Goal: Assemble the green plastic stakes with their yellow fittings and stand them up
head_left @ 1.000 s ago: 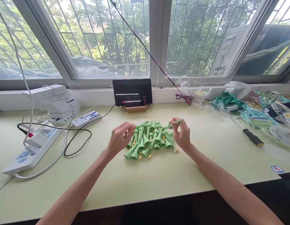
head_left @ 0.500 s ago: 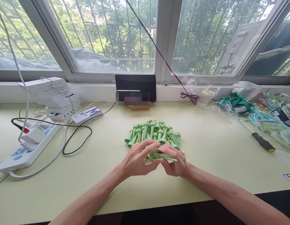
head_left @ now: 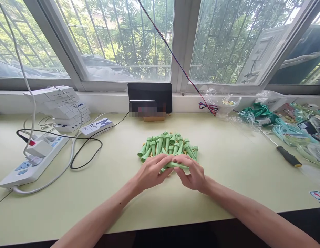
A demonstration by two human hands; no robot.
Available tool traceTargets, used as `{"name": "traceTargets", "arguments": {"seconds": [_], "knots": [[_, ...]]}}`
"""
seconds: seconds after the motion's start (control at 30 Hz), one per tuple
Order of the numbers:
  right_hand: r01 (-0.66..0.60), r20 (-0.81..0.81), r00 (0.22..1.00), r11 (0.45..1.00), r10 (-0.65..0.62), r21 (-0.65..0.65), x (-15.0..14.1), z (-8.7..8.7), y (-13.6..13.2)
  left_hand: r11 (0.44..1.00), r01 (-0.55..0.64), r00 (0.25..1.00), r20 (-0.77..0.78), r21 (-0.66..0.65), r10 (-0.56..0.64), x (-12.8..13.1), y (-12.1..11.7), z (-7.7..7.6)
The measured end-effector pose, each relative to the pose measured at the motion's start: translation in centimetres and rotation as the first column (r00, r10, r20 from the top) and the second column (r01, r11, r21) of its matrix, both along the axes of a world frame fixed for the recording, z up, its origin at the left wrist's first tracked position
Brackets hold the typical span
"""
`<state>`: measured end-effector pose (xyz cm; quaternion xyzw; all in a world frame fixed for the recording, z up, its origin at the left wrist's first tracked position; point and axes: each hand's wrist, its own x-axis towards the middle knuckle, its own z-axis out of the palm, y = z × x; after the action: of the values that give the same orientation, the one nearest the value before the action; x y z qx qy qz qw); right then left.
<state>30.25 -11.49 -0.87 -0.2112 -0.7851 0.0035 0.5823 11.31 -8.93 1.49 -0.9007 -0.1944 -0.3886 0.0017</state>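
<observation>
While my left hand (head_left: pixel 152 171) pinches a sideways green cone (head_left: pixel 178 165) in its fingers, my right hand (head_left: pixel 194 172) bends round the tapered end, grip unclear; heaped cones (head_left: pixel 161 141) just behind on the table (head_left: pixel 232 148), black tablet (head_left: pixel 149 91) farther back.

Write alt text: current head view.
Left hand holds a green cone whose narrow end points into the curled right hand, in front of a pile of similar cones on a pale table. Behind are a dark screen and window; a screwdriver lies at right.
</observation>
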Motion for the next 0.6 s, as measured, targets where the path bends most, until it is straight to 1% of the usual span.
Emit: {"name": "traceTargets", "arguments": {"seconds": [0.1, 0.17, 0.23, 0.3, 0.33, 0.4, 0.5, 0.6], "knots": [[0.011, -0.011, 1.0, 0.999, -0.011, -0.044, 0.8, 0.3, 0.4, 0.999, -0.029, 0.999, 0.019, 0.037, 0.028, -0.2, 0.2, 0.2], [0.028, -0.053, 0.998, 0.997, -0.032, -0.068, 1.5, 0.7, 0.9, 0.998, -0.057, 0.998, 0.033, 0.034, 0.056, -0.3, 0.4, 0.3], [0.109, -0.09, 0.989, 0.989, -0.118, -0.103, 2.4, 1.2, 1.5, 0.996, -0.087, 0.995, 0.056, 0.01, 0.086, -0.4, 0.6, 0.3], [0.255, -0.066, 0.961, 0.954, -0.267, -0.156, 3.3, 1.6, 2.1, 0.993, -0.116, 0.99, 0.084, -0.016, 0.117, -0.5, 0.7, 0.2], [0.333, -0.029, 0.939, 0.927, -0.343, -0.174, 3.8, 1.8, 2.4, 0.992, -0.127, 0.987, 0.097, -0.029, 0.129, -0.5, 0.8, 0.2], [0.421, 0.083, 0.907, 0.879, -0.413, -0.225, 4.6, 1.9, 3.1, 0.989, -0.141, 0.983, 0.112, -0.053, 0.146, -0.6, 0.9, 0.0], [0.456, 0.233, 0.886, 0.844, -0.4, -0.282, 5.4, 1.8, 3.8, 0.988, -0.144, 0.982, 0.118, -0.054, 0.15, -0.6, 1.0, -0.2], [0.462, 0.321, 0.875, 0.821, -0.362, -0.335, 5.7, 1.5, 4.0, 0.99, -0.135, 0.983, 0.122, -0.028, 0.138, -0.6, 1.1, -0.3]]}}
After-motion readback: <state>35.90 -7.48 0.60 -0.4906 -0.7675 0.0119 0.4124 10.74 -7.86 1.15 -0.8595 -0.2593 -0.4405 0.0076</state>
